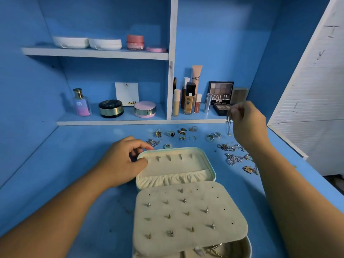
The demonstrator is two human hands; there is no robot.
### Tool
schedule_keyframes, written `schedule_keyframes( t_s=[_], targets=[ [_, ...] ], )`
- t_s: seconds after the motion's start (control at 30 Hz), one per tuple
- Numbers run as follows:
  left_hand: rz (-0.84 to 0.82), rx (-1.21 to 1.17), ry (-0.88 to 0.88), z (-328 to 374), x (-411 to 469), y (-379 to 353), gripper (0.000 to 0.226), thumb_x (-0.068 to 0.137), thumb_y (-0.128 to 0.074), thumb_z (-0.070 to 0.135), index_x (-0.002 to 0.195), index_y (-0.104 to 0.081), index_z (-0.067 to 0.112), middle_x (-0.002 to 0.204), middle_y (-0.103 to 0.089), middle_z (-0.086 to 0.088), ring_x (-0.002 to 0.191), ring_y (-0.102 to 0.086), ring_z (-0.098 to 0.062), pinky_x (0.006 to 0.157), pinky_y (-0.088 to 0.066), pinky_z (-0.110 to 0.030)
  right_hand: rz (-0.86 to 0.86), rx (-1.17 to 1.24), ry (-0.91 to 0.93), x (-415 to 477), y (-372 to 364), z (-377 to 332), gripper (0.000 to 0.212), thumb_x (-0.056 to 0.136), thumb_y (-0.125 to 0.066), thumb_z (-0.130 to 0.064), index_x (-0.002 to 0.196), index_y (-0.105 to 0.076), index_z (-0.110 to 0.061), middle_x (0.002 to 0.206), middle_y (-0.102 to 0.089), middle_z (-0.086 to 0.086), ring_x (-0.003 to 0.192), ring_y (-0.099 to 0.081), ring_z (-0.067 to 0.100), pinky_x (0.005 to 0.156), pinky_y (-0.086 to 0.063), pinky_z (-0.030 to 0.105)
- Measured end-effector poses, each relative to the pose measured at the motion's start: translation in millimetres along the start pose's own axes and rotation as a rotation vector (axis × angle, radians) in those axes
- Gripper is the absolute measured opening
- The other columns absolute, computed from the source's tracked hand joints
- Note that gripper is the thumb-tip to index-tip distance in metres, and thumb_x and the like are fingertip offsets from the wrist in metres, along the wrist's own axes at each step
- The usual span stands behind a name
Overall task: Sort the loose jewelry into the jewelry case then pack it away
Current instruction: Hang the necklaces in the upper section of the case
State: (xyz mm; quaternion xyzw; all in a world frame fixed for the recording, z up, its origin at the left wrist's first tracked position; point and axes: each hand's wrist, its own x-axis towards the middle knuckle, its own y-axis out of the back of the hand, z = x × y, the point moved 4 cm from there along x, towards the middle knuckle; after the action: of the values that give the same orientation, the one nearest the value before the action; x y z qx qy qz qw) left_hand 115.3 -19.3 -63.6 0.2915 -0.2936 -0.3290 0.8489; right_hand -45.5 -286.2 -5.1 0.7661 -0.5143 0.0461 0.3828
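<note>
An open cream jewelry case [208, 164] lies on the blue table. Its lid has small hooks and a gathered pocket. A padded earring panel [188, 215] studded with several earrings folds out toward me. My left hand [122, 162] grips the lid's left rim between thumb and fingers. My right hand [247, 123] is raised above the table at the right and pinches a thin necklace [229, 123] that dangles down to the surface. Several loose rings [181, 134] lie behind the case. Chains and pendants [234, 155] lie to its right.
A low shelf [141, 122] behind the table holds a perfume bottle [81, 103], compacts, foundation bottles [189, 99] and eyeshadow palettes [221, 94]. A higher shelf carries white dishes and a pink jar [135, 42]. A white panel [312, 101] stands at the right.
</note>
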Motion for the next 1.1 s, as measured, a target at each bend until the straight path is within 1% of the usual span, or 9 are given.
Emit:
schedule_keyframes(
  t_s=[0.1, 0.2, 0.3, 0.43, 0.57, 0.7, 0.8, 0.93, 1.1],
  targets=[
    [0.048, 0.005, -0.027, 0.9, -0.5, 1.7, 0.029, 0.072, -0.065, 0.023, 0.087, -0.065, 0.047, 0.083, -0.058, 0.012, 0.082, -0.056, -0.008, 0.071, -0.041, -0.008, -0.024, 0.294, 0.101, -12.0, 4.7, -29.3, 0.008, 0.098, -0.048, -0.018, 0.098, -0.055, -0.022, 0.078, -0.057, -0.010, 0.065, -0.050, 0.005, 0.062, -0.041, 0.015],
    [0.129, 0.008, -0.061, 7.1, -1.4, 6.2, 0.034, 0.080, -0.073, 0.010, 0.094, -0.067, 0.041, 0.086, -0.059, 0.012, 0.087, -0.056, -0.007, 0.070, -0.038, -0.004, -0.180, 0.513, 0.141, -28.0, -0.9, -54.4, 0.017, 0.098, -0.048, -0.011, 0.098, -0.059, -0.024, 0.077, -0.060, -0.006, 0.071, -0.052, 0.014, 0.070, -0.048, 0.034],
    [0.164, -0.061, -0.107, 24.3, -3.8, 8.8, 0.020, 0.080, -0.070, 0.028, 0.099, -0.069, 0.034, 0.091, -0.062, 0.010, 0.092, -0.057, -0.005, 0.072, -0.037, -0.003, -0.389, 0.694, 0.203, -49.2, -10.8, -78.3, 0.021, 0.097, -0.047, -0.002, 0.101, -0.060, -0.018, 0.074, -0.059, -0.006, 0.069, -0.055, 0.012, 0.073, -0.050, 0.030],
    [-0.053, -0.249, -0.055, 38.0, -10.0, 1.1, 0.040, 0.069, -0.060, 0.058, 0.103, -0.067, 0.039, 0.105, -0.065, 0.017, 0.106, -0.057, 0.003, 0.085, -0.043, -0.017, -0.647, 0.730, 0.264, -79.5, -36.5, -94.7, 0.023, 0.092, -0.053, 0.002, 0.102, -0.059, -0.018, 0.079, -0.058, -0.003, 0.071, -0.059, 0.002, 0.071, -0.050, 0.019],
    [-0.180, -0.282, -0.077, 42.6, -12.2, -5.7, 0.030, 0.070, -0.067, 0.054, 0.094, -0.069, 0.036, 0.096, -0.064, 0.020, 0.097, -0.059, 0.003, 0.086, -0.042, -0.017, -0.717, 0.719, 0.301, -93.8, -54.7, -95.2, 0.022, 0.088, -0.059, -0.004, 0.102, -0.060, -0.022, 0.082, -0.058, -0.003, 0.075, -0.058, 0.010, 0.074, -0.051, 0.027],
    [-0.132, -0.316, -0.041, 43.0, -10.8, -6.1, 0.011, 0.076, -0.067, 0.041, 0.080, -0.071, 0.032, 0.086, -0.068, 0.017, 0.085, -0.062, 0.002, 0.082, -0.042, -0.018, -0.719, 0.787, 0.291, -94.7, -54.2, -96.3, 0.026, 0.090, -0.056, 0.005, 0.100, -0.059, -0.018, 0.079, -0.058, -0.001, 0.069, -0.058, 0.012, 0.067, -0.049, 0.021],
    [-0.063, -0.402, 0.039, 36.3, -8.1, -5.1, 0.017, 0.075, -0.067, 0.042, 0.082, -0.074, 0.028, 0.087, -0.074, 0.009, 0.086, -0.067, -0.008, 0.085, -0.049, -0.025, -0.638, 0.729, 0.280, -88.8, -53.0, -91.7, 0.028, 0.090, -0.057, 0.003, 0.100, -0.061, -0.024, 0.081, -0.057, -0.004, 0.073, -0.055, 0.005, 0.067, -0.046, 0.018],
    [0.017, -0.528, 0.082, 35.7, -5.1, 1.3, 0.011, 0.087, -0.070, 0.027, 0.081, -0.073, 0.019, 0.084, -0.075, 0.003, 0.079, -0.065, -0.004, 0.077, -0.049, -0.016, -0.580, 0.406, 0.241, -77.4, -51.0, -76.1, 0.025, 0.093, -0.053, -0.004, 0.102, -0.061, -0.026, 0.080, -0.055, 0.000, 0.055, -0.049, -0.001, 0.054, -0.039, 0.010],
    [0.102, -0.613, 0.094, 40.1, -4.5, 6.2, 0.017, 0.082, -0.061, 0.033, 0.087, -0.069, 0.018, 0.073, -0.073, 0.005, 0.074, -0.066, -0.002, 0.076, -0.052, -0.014, -0.685, 0.122, 0.334, -74.8, -52.3, -67.8, 0.028, 0.087, -0.052, -0.003, 0.085, -0.065, -0.028, 0.086, -0.055, -0.003, 0.064, -0.048, 0.001, 0.058, -0.039, 0.012]
  ],
)
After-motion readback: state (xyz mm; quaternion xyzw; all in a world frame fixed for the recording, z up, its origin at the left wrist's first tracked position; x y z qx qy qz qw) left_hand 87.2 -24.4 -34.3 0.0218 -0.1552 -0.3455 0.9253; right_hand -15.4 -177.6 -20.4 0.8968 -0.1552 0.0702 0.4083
